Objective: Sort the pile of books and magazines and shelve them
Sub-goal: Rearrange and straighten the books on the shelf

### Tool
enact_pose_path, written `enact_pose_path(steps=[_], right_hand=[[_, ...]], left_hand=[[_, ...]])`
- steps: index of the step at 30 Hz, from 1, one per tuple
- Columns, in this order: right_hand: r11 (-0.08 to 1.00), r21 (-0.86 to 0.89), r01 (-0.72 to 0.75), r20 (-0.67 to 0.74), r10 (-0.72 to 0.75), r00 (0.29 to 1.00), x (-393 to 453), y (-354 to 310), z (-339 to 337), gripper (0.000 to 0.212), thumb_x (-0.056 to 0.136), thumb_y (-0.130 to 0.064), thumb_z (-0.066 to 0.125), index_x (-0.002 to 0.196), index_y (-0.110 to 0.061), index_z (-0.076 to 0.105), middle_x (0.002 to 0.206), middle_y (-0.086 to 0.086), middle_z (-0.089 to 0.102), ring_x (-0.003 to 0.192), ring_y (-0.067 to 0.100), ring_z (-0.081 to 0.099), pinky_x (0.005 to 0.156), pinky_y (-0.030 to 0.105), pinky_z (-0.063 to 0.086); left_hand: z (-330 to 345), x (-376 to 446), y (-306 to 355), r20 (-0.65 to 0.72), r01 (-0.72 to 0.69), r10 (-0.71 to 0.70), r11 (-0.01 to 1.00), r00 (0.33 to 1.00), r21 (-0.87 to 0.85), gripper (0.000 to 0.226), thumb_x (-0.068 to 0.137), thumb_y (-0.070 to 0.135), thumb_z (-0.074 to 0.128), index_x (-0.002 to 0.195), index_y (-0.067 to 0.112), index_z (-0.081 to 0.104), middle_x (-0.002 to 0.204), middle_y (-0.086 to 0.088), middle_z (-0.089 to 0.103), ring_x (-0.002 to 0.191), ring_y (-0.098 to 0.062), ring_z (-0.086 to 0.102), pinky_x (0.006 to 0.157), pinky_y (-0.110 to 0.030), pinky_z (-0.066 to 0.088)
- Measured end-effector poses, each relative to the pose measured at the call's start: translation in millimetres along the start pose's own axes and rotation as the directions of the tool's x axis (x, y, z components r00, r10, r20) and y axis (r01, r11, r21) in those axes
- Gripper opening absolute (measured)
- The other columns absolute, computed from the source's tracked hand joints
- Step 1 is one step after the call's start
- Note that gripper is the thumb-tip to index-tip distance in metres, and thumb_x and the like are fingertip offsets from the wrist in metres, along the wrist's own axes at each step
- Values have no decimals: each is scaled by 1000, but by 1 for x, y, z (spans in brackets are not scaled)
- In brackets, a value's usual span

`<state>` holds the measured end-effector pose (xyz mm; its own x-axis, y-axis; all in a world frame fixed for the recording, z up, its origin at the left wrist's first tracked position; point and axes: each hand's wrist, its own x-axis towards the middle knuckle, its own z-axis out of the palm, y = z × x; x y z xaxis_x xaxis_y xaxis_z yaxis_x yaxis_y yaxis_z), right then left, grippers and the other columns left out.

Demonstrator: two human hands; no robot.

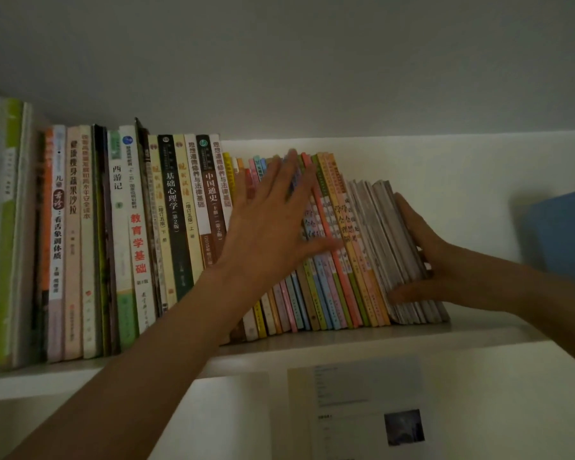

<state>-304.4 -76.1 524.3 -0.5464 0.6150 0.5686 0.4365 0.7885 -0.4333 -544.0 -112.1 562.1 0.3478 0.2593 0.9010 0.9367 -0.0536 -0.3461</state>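
- White shelf [346,338] carries one long row of books; everything below is placed relative to this shelf.
- At the shelf's left end: tall books [120,234], upright, spines facing out, printed with Chinese titles. A green-spined volume [9,227] stands at the far left.
- Mid-shelf: thin colourful books [332,293] in pink, blue, green and orange, shorter than the tall ones, all leaning with their tops toward the left.
- Right of those, closing the row: a stack of grey magazines [409,307], leaning the same way, foot resting on the shelf board.
- Left hand [273,220], forearm reaching up from below the shelf, fingers straight and spread, palm flat against the spines of the thin colourful books. Not curled round anything.
- Right hand [419,254] at the right end of the row: fingers lie along the outer face of the grey magazines, thumb laid across their lower spines. It holds the stack from the side.
- Further right on the shelf, apart from the row: a blue box [560,234], blurred, partly cut off by the frame edge.
- Below the shelf board: a white sheet of paper [356,413] with faint text and a small dark photo; text unreadable.
- Light is dim; small spine lettering on the thin books cannot be made out.
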Motion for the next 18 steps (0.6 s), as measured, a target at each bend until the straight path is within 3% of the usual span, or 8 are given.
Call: enact_pose_path(steps=[4,8,12,14,16,18], right_hand=[[998,-60,-24,1,24,1000,2,4,1,122,64,-32,71,128,-52,-32,116,-51,8,99,-34,35,81,-3,38],[994,-101,-30,-21,28,999,2,8,-4,126,63,-29,76,125,-56,-30,116,-45,19,99,-25,42,78,-3,40],[975,-219,-25,-15,22,1000,-5,2,-12,129,58,-42,76,126,-54,-34,123,-39,15,107,-16,40,85,-6,33],[990,-141,-20,-37,15,999,-8,-7,-9,131,56,-56,72,134,-45,-32,128,-44,12,111,-24,36,95,2,33],[996,-84,2,-198,-18,980,-5,-15,-3,124,57,-66,61,141,-38,-26,147,-32,7,127,-15,26,107,18,30],[976,-215,30,-354,-106,929,3,-22,2,117,59,-66,55,142,-37,-22,155,-18,-9,140,1,5,115,31,15]], left_hand=[[8,26,-1,-26,91,-93,991,995,-94,108,67,82,36,149,21,4,157,-7,8,144,-25,4,114,-46,-2],[8,31,-2,-34,108,-111,992,993,-62,107,61,83,45,146,23,18,147,-3,26,136,-24,19,112,-50,4],[9,33,7,17,142,-141,989,990,-45,106,65,81,45,147,22,13,153,-2,15,141,-25,9,111,-55,-1],[9,26,6,36,134,-133,991,990,-12,105,70,81,34,149,20,3,157,-4,0,144,-26,-3,112,-54,-7],[8,15,7,14,119,-120,991,993,63,98,76,78,17,148,17,-9,156,-8,-15,143,-27,-15,111,-50,-13],[5,-3,14,11,102,-104,987,994,121,90,79,71,2,144,13,-20,152,-12,-25,140,-29,-23,110,-45,-17]])
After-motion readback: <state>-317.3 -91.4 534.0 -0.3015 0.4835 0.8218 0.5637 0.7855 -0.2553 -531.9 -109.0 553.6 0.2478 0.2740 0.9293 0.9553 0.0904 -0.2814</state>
